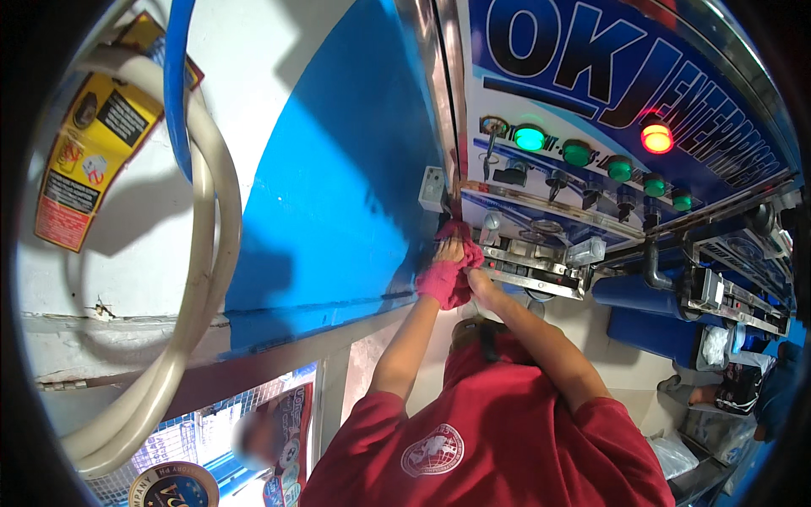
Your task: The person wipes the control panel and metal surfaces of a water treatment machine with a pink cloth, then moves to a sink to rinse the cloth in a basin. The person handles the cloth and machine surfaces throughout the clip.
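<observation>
A pink cloth [438, 283] is bunched at the corner where the blue-and-white wall [329, 194] meets the steel-edged machine front. My left hand [450, 252] grips the cloth, fingers pressed together and pointing up. Just right of it, my right hand [478, 280] holds the cloth too, its fingers partly hidden. A grey electrical box [432, 186] is just above both hands. A metal ledge [532, 283] runs right from them, below a panel with lit buttons [530, 138] and switches.
White hoses [203, 228] and a blue cable loop at left, beside a yellow label board [97, 148]. A window with wire mesh [194, 422] is at lower left, a person's blurred head outside. Blue tanks [634, 290] and pipes line the right; a co-worker's blue sleeve [777, 389] shows at the edge.
</observation>
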Available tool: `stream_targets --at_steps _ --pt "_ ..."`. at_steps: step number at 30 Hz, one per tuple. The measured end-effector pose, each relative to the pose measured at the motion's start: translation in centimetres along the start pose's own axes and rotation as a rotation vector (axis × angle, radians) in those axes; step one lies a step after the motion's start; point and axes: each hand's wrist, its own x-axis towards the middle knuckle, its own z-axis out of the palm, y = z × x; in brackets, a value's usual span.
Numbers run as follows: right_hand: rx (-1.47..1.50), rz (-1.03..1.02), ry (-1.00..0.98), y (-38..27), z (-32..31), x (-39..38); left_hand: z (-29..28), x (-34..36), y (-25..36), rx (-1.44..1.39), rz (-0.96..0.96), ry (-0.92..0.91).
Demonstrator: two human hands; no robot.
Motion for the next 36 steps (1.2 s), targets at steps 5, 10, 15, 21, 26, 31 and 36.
stream_targets --at_steps 5,10,15,21,26,31,36 --pt "-0.009 -0.117 0.003 1.5 -0.2 -0.4 0.3 1.0 -0.4 0.018 0.005 0.020" --pt "-0.061 -0.093 -0.061 3.4 -1.4 -0.8 0.6 0.6 0.5 0.006 -0.112 -0.193" --pt "-0.222 -0.010 -0.034 6.5 -3.0 1.2 1.2 -1.6 2.6 -0.065 -0.103 -0.015" --pt "-0.411 0.074 -0.122 6.0 -6.6 -2.8 2.3 -2.6 6.3 -0.045 -0.093 0.031" --pt "-0.525 -0.065 -0.101 1.9 -8.2 -7.0 2.5 -0.7 8.8 0.006 -0.101 -0.037" --pt "-0.484 -0.118 -0.064 0.8 -9.7 -8.5 2.8 0.0 10.2 0.052 -0.126 -0.066" --pt "-0.379 -0.072 -0.096 2.0 -12.4 -7.4 2.6 -0.1 11.6 0.110 -0.165 -0.075"
